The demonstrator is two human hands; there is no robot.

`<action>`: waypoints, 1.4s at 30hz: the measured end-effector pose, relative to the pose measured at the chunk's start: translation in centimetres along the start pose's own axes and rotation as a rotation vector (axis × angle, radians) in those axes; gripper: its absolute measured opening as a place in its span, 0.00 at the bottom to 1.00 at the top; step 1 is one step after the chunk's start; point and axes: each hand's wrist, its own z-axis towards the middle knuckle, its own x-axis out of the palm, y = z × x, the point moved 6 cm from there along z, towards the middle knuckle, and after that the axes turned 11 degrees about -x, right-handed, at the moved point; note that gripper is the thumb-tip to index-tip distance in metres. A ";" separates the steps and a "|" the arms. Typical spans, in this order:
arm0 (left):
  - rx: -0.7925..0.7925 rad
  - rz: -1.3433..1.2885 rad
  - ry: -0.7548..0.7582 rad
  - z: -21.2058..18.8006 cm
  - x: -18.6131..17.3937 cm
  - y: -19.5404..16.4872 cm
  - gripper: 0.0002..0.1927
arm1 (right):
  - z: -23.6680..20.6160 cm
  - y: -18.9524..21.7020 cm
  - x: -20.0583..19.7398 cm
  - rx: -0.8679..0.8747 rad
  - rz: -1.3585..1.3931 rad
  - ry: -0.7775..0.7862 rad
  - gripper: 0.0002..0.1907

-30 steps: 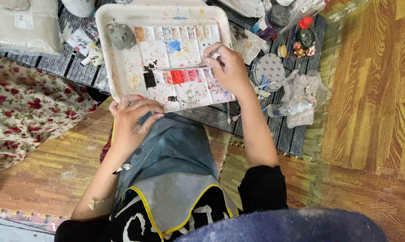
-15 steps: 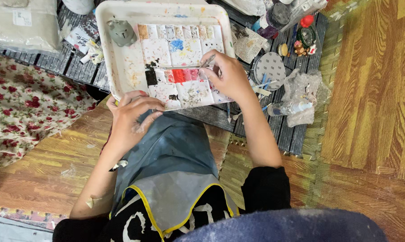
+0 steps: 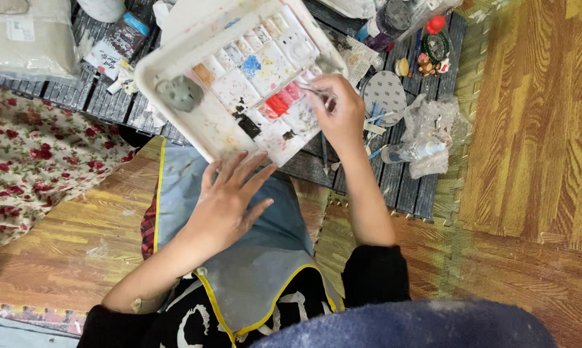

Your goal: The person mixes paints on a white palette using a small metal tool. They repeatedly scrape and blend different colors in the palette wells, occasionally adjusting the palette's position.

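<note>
— While the white paint tray [image 3: 175, 58] sits tilted at upper centre of the frame, where's the left hand [image 3: 229, 203]?

— Just below it, fingers spread wide, holding nothing, resting on the grey apron [image 3: 265, 270].

— And the right hand [image 3: 339, 109]?

— Over the tray's right edge, fingers pinched on a thin tool [image 3: 313, 90].

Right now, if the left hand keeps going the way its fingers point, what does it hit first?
Left hand points up-right, so probably the near edge of the white tray. Fingertips look just short of it; depth unclear.
</note>
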 end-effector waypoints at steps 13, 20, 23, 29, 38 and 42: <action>0.138 0.136 -0.098 3.2 2.8 0.4 0.23 | 0.1 -3.0 0.0 0.030 -0.099 -0.022 0.09; 0.196 0.091 -0.133 4.3 4.6 -1.5 0.26 | 0.7 -2.0 -0.3 0.075 -0.066 0.035 0.10; 0.173 0.169 -0.167 4.3 5.4 -1.8 0.25 | 0.6 -2.4 -0.4 0.190 0.087 0.029 0.12; 0.137 0.207 -0.185 5.1 6.6 -1.9 0.18 | 0.8 -2.0 -0.4 0.105 0.019 0.046 0.11; 0.108 0.139 -0.166 5.8 6.8 -2.0 0.20 | 0.7 -2.0 0.0 0.115 -0.092 0.038 0.11; 0.072 0.127 -0.151 6.1 6.9 -1.7 0.14 | 0.2 -1.9 0.4 0.152 -0.074 0.016 0.10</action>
